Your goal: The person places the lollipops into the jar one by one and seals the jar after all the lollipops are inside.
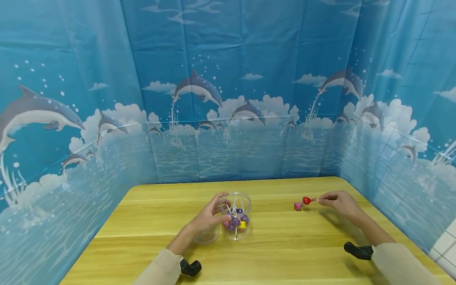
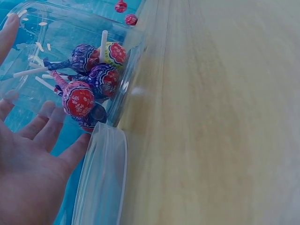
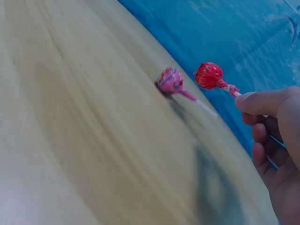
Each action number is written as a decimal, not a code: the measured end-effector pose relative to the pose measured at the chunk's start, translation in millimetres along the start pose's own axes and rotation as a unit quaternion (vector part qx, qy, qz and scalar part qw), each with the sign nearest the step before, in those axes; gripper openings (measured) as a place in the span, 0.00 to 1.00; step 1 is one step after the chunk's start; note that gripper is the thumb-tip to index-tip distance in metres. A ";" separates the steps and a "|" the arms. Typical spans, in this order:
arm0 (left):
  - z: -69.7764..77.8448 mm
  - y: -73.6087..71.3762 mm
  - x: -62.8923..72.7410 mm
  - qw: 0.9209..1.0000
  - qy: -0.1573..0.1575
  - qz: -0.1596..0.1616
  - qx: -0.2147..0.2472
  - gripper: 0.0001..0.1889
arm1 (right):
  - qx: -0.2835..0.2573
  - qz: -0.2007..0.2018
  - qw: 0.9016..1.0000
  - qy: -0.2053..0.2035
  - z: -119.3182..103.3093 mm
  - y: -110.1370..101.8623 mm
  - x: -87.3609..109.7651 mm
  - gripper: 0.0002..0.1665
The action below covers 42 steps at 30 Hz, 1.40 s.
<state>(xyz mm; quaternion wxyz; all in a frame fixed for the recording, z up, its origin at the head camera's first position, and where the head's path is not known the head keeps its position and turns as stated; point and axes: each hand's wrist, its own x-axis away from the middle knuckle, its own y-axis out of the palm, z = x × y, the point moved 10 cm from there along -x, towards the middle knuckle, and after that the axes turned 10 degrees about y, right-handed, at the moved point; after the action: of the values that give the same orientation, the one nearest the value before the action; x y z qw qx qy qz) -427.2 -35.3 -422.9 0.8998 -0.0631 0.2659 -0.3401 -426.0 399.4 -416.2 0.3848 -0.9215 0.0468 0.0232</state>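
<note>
A clear plastic jar (image 1: pixel 236 236) stands uncapped on the table, with several lollipops (image 2: pixel 78 98) in purple, pink and yellow wrappers inside, sticks pointing various ways. My left hand (image 1: pixel 208 215) grips it from the left side, thumb and fingers around its wall. Between thumb and forefinger, my right hand (image 1: pixel 340 204) pinches the stick of a red lollipop (image 3: pixel 209 75), which is raised off the table. Just beyond it a pink lollipop (image 3: pixel 170 81) lies on the wood, its white stick angled toward the right hand.
A clear round lid (image 1: pixel 206 237) lies on the table beside the jar, below the left hand. The wooden table (image 1: pixel 285 253) is bordered by a blue dolphin-print curtain (image 1: pixel 256 158) at the back and sides. Black wrist mounts (image 1: pixel 190 268) sit at both sleeves.
</note>
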 end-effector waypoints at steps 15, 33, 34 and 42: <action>-0.9 -0.8 -2.1 1.000 -0.003 -0.005 -0.009 0.41 | -0.026 -0.019 0.999 -0.014 -42.6 6.4 -7.4 0.24; -5.1 -0.5 -1.7 1.000 -0.013 -0.004 -0.004 0.38 | -0.050 -0.027 0.997 -0.049 -102.9 24.3 -10.1 0.19; -4.9 -0.8 -1.8 1.000 -0.013 -0.003 -0.005 0.38 | -0.053 -0.027 0.997 -0.050 -105.5 24.9 -10.6 0.18; -5.2 -1.2 -1.3 1.000 -0.013 -0.006 -0.006 0.38 | -0.081 -0.033 0.994 -0.070 -134.2 35.0 -12.8 0.15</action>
<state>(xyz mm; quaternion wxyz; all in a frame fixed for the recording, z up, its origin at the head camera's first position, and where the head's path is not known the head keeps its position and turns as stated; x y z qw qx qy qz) -431.4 -35.0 -426.4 0.9007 -0.0739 0.2561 -0.3432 -441.4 280.4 -345.7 0.3116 -0.9468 -0.0127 0.0790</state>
